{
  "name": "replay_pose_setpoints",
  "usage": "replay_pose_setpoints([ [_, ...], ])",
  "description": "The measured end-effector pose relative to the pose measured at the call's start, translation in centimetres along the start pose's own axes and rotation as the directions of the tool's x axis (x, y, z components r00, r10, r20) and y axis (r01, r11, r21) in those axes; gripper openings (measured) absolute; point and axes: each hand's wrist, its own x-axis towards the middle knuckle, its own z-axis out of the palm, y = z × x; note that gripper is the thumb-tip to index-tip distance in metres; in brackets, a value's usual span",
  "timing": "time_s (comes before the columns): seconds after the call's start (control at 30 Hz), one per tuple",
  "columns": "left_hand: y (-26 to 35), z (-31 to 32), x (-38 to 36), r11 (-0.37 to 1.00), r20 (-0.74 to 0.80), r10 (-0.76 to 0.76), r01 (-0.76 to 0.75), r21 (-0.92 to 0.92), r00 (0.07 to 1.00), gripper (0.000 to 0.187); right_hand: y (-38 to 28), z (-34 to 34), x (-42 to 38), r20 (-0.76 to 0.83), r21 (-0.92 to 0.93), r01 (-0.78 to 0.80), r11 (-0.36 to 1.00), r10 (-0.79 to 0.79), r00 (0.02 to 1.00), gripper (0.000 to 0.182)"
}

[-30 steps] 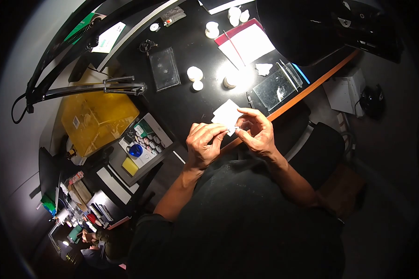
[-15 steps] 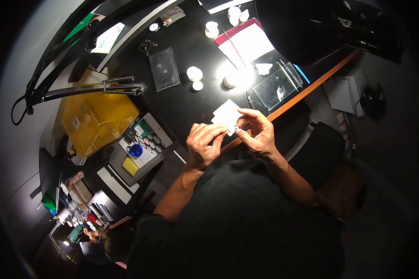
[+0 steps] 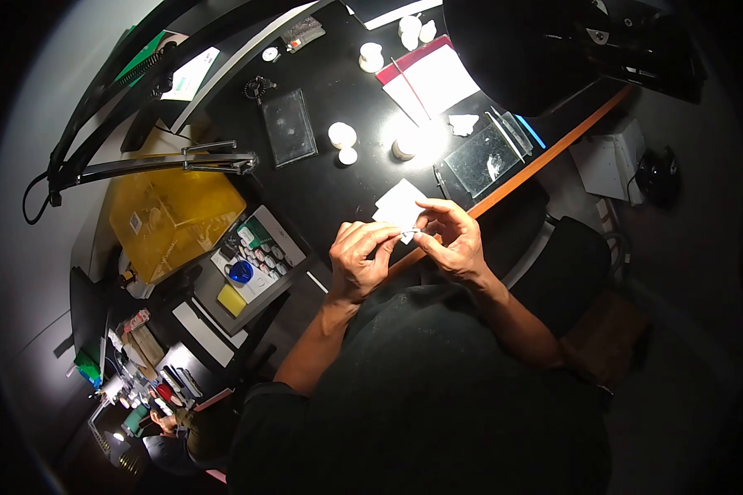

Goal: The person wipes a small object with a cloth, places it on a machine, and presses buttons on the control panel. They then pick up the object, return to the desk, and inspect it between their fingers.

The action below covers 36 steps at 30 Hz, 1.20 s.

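Near the desk's front edge, my left hand (image 3: 361, 254) and my right hand (image 3: 455, 241) meet at their fingertips. Pinched between them is a small white piece (image 3: 409, 234), too small and bright to identify. Each hand's thumb and index finger close on it from its own side. Just beyond the fingers lies a white sheet of paper or tissue (image 3: 400, 200), partly covered by the left fingers.
Right of the hands, a glass plate (image 3: 485, 162) lies near the desk's wooden edge (image 3: 545, 166). White jars (image 3: 342, 134), a dark slab (image 3: 290, 127) and a red folder with white paper (image 3: 437, 78) stand farther back. An open drawer (image 3: 264, 285) juts out left.
The view has shifted slightly. My right fingertips have moved a little closer to the left ones around the small white piece; both hands otherwise keep their place.
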Motion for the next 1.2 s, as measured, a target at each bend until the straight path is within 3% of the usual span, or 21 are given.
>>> replay_pose_setpoints([
  [0.17, -0.1, -0.1, -0.2, 0.999, 0.029, -0.022, 0.023, -0.027, 0.999, 0.011, 0.0, 0.1, -0.3, 0.005, 0.013, -0.03, 0.999, 0.03, 1.0, 0.045],
  [0.27, -0.5, 0.4, -0.6, 0.965, 0.036, -0.174, 0.178, -0.194, 0.984, 0.007, 0.1, 0.0, -0.4, 0.01, -0.011, -0.077, 0.997, 0.077, 0.997, 0.05],
  [0.37, -0.8, 0.3, -1.3, 0.837, 0.157, -0.432, 0.46, -0.295, 0.888, 0.005, 0.1, -0.1, -0.4, 0.015, 0.0, -0.166, 0.986, 0.166, 0.986, 0.054],
  [0.47, -1.7, 0.6, -1.9, 0.57, 0.27, -0.615, 0.654, -0.497, 0.741, 0.006, 0.6, -0.1, -0.5, -0.005, -0.014, -0.179, 0.984, 0.179, 0.984, 0.052],
  [0.57, -2.3, 0.8, -2.2, 0.125, 0.45, -0.664, 0.682, -0.721, 0.597, 0.01, 1.1, -0.2, -0.7, 0.012, -0.039, -0.197, 0.98, 0.198, 0.98, 0.05],
  [0.63, -3.4, 0.7, -2.5, -0.143, 0.595, -0.632, 0.68, -0.719, 0.497, 0.011, 1.2, -0.1, -0.8, 0.037, -0.057, -0.22, 0.974, 0.223, 0.974, 0.05],
  [0.73, -3.4, 0.8, -2.8, -0.361, 0.679, -0.615, 0.623, -0.694, 0.4, 0.01, 1.4, 0.2, -1.1, 0.047, -0.048, -0.218, 0.975, 0.22, 0.974, 0.047],
  [1.2, -3.4, 1.2, -2.9, -0.494, 0.757, -0.55, 0.593, -0.636, 0.353, 0.012, 1.6, 1.0, -0.6, -0.098, -0.007, -0.276, 0.961, 0.273, 0.957, 0.028],
])
